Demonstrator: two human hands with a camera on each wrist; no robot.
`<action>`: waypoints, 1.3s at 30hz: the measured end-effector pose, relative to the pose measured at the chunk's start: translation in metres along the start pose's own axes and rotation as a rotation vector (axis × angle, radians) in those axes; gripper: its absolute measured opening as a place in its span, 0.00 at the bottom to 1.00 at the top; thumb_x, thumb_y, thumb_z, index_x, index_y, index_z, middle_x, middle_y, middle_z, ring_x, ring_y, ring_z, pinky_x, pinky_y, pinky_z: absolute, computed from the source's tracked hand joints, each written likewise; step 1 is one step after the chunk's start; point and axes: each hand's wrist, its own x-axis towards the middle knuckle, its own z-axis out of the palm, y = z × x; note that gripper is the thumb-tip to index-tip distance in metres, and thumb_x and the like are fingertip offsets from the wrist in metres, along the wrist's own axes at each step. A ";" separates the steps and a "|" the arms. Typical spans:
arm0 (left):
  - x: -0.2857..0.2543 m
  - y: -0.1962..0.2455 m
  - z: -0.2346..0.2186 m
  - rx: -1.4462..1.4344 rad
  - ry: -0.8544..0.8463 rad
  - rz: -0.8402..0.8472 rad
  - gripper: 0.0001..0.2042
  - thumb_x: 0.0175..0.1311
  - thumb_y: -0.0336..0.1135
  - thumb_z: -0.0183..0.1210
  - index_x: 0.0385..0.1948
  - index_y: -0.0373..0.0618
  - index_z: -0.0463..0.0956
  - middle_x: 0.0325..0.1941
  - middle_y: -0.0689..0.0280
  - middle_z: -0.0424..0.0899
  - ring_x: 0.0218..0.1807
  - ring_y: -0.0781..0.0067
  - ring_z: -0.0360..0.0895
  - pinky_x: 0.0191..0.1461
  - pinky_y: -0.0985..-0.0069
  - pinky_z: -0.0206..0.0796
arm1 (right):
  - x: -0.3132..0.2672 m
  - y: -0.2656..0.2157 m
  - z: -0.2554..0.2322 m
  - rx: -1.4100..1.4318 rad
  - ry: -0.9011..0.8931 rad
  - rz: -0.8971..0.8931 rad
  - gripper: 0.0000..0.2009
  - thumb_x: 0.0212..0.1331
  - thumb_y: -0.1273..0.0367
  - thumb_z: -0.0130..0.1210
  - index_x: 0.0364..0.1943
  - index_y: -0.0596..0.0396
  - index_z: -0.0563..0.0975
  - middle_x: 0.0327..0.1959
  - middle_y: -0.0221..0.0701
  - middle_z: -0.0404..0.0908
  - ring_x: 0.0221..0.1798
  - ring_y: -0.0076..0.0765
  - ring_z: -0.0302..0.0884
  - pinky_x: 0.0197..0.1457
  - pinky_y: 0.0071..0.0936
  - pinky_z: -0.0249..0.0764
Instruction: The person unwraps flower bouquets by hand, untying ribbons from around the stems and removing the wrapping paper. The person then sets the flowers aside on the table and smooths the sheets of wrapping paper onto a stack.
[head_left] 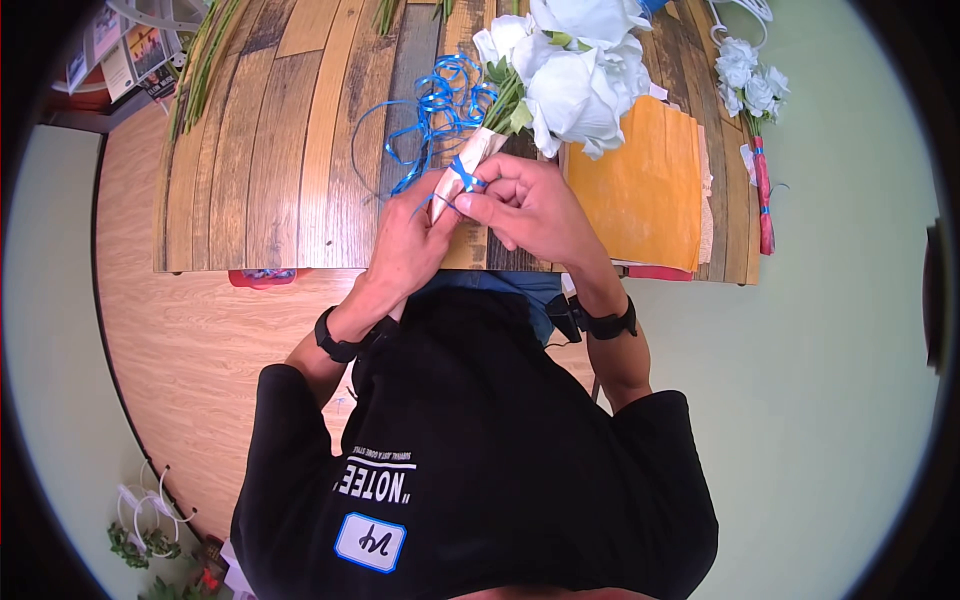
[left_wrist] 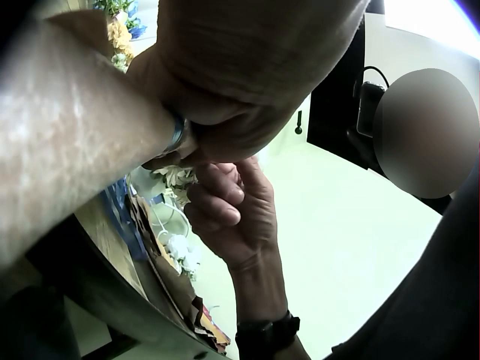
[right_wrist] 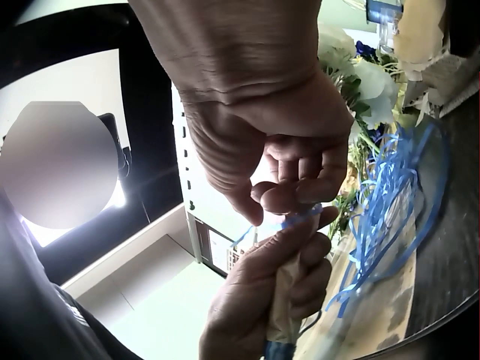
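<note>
A bouquet of white flowers has its stems wrapped in pale paper. My left hand grips the wrapped stems, its fingers curled round them in the right wrist view. Around the wrap lies a blue ribbon, crossed at the front. My right hand pinches the ribbon between thumb and fingers, close beside the left thumb. In the right wrist view the paper-wrapped handle passes through the left hand, with the right hand above it.
Loose blue ribbon lies tangled beyond the left hand. Orange paper covers the table's right part. Another small bouquet with a red wrap is at the right edge. Green stems lie at the far left of the wooden table.
</note>
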 end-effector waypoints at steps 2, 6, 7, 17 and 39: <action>0.001 -0.004 0.000 -0.018 -0.009 0.048 0.14 0.65 0.28 0.61 0.52 0.38 0.76 0.37 0.49 0.84 0.40 0.44 0.82 0.43 0.61 0.74 | -0.002 0.000 -0.001 0.079 -0.007 0.011 0.10 0.65 0.67 0.64 0.39 0.60 0.78 0.17 0.20 0.75 0.17 0.13 0.61 0.21 0.22 0.57; -0.002 0.001 0.003 0.182 0.109 0.179 0.16 0.64 0.29 0.62 0.53 0.40 0.76 0.40 0.48 0.85 0.43 0.42 0.82 0.43 0.58 0.74 | -0.002 0.013 0.008 -0.116 0.103 -0.108 0.06 0.67 0.72 0.62 0.39 0.61 0.81 0.20 0.21 0.78 0.19 0.09 0.64 0.21 0.15 0.57; -0.002 0.003 0.004 0.226 0.132 0.181 0.17 0.64 0.29 0.62 0.54 0.41 0.76 0.40 0.48 0.85 0.43 0.41 0.82 0.43 0.57 0.74 | -0.003 0.013 0.011 -0.115 0.103 -0.108 0.06 0.67 0.72 0.62 0.39 0.61 0.81 0.20 0.21 0.78 0.19 0.09 0.64 0.21 0.15 0.57; 0.006 -0.014 -0.002 0.136 0.140 0.067 0.17 0.68 0.31 0.61 0.57 0.40 0.75 0.35 0.51 0.84 0.34 0.63 0.83 0.40 0.68 0.73 | -0.025 -0.013 0.010 0.086 0.060 -0.129 0.09 0.68 0.70 0.61 0.32 0.62 0.79 0.17 0.22 0.75 0.18 0.12 0.67 0.21 0.16 0.60; 0.011 0.000 -0.003 0.104 0.183 0.107 0.21 0.67 0.32 0.61 0.62 0.44 0.72 0.40 0.46 0.84 0.41 0.40 0.83 0.42 0.56 0.74 | -0.007 0.001 0.041 -0.683 0.602 -0.611 0.19 0.55 0.73 0.71 0.51 0.56 0.81 0.16 0.25 0.75 0.18 0.16 0.70 0.22 0.19 0.65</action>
